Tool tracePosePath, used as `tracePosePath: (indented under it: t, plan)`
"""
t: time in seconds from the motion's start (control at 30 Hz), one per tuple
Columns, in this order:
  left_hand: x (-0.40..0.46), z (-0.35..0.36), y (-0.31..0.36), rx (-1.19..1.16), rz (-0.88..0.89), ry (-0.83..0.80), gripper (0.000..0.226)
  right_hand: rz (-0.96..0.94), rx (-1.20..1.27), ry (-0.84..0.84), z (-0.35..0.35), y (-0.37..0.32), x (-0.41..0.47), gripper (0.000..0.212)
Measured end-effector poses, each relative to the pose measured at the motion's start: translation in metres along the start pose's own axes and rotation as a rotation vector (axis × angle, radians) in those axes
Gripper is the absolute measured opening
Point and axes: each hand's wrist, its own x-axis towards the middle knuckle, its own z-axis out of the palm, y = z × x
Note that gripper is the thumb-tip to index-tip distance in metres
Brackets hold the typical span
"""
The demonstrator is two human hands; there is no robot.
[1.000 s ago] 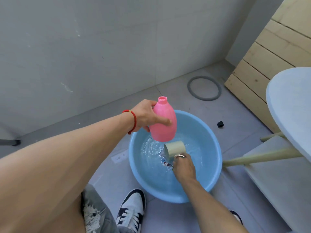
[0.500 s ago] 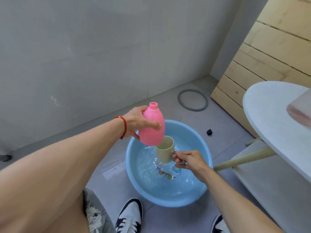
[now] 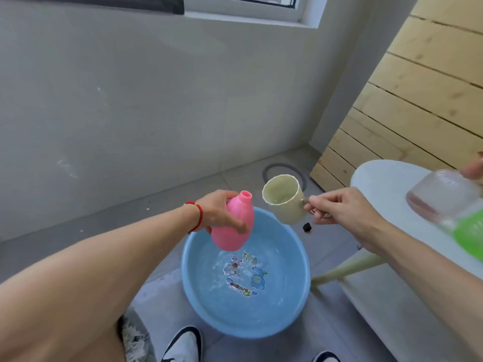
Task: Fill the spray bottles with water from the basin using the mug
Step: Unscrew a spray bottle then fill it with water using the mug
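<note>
My left hand [image 3: 218, 214] grips an open-necked pink bottle [image 3: 235, 226], tilted with its mouth up and to the right, above the blue basin [image 3: 198, 291]. The basin stands on the floor with water and a cartoon sticker at its bottom. My right hand [image 3: 337, 210] holds a cream mug [image 3: 283, 202] by its handle, raised just right of the bottle's neck, its mouth tipped toward the bottle. Some water shows inside the mug. A clear bottle with pinkish bottom [image 3: 439, 199] and a green bottle [image 3: 469, 231] stand on the white table at right.
A white round table [image 3: 386, 189] with pale legs stands to the right. A grey ring [image 3: 269, 169] and a small black cap [image 3: 306, 227] lie on the floor behind the basin. A wooden slat wall [image 3: 418, 105] rises at right. My shoes [image 3: 183, 346] are below the basin.
My right hand lifted the mug out of the basin's water up beside the bottle's neck. The left hand kept the pink bottle over the basin, tilting it toward the mug.
</note>
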Motion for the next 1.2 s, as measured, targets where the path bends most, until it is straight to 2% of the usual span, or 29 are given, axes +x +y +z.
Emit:
tracePosePath:
  t: [0.1,0.23,0.43,0.9,1.2]
  plan:
    - [0.003,0.007,0.003,0.122,0.014,0.006,0.067,-0.076,-0.014,0.099,0.008,-0.006,-0.006,0.024]
    - [0.007,0.010,0.002,0.188,0.018,0.005,0.067,-0.199,-0.213,0.190,0.016,-0.012,-0.004,0.026]
    - [0.009,0.008,0.002,0.209,0.032,0.016,0.065,-0.293,-0.442,0.229,0.021,-0.012,-0.004,0.037]
    - [0.012,0.007,0.001,0.254,0.036,-0.015,0.068,-0.508,-0.549,0.261,0.030,-0.012,-0.004,0.029]
    - [0.013,0.006,-0.001,0.237,0.054,-0.022,0.076,-0.585,-0.620,0.293,0.030,-0.011,-0.001,0.039]
